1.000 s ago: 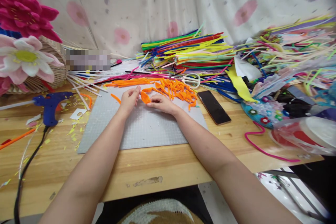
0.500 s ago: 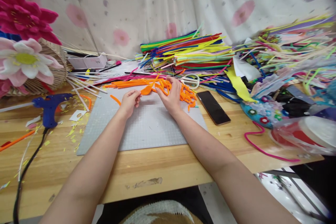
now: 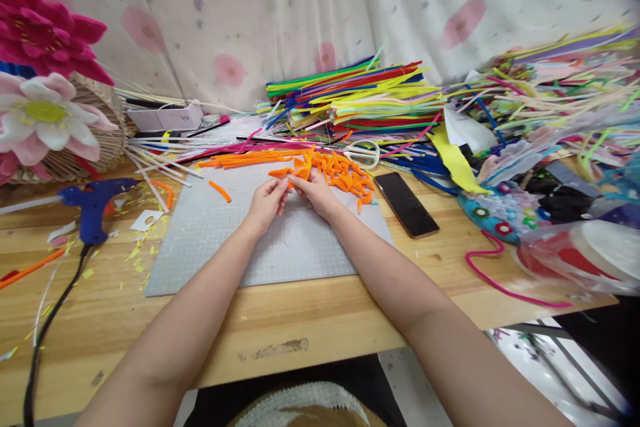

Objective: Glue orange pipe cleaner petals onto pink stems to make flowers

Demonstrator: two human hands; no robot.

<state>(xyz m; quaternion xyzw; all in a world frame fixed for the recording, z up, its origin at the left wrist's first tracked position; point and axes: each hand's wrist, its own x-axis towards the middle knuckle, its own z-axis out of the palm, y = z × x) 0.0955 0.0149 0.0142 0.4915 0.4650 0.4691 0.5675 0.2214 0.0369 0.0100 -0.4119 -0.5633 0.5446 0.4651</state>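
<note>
My left hand (image 3: pixel 270 203) and my right hand (image 3: pixel 316 193) meet above the grey cutting mat (image 3: pixel 280 250), fingertips pinched close together. Between them is an orange fuzzy petal-like piece (image 3: pixel 299 170), held at its lower end by both hands. Another pointed orange bit sticks out above my left fingers. Just right of my right hand lies a heap of bent orange pieces (image 3: pixel 353 177). Straight orange pipe cleaners (image 3: pixel 240 159) lie along the mat's back edge, and a short orange piece (image 3: pixel 220 191) rests alone at its left.
A blue glue gun (image 3: pixel 95 210) with a black cord lies left. White-handled scissors (image 3: pixel 367 153) are behind the heap, a phone (image 3: pixel 406 205) right of the mat. Bundled coloured pipe cleaners (image 3: pixel 350 97) line the back; a plastic-wrapped tub (image 3: pixel 585 257) stands right.
My left hand has moved right, carrying its orange piece. My right hand has come down and left from the heap, and the two hands now meet at the orange pieces.
</note>
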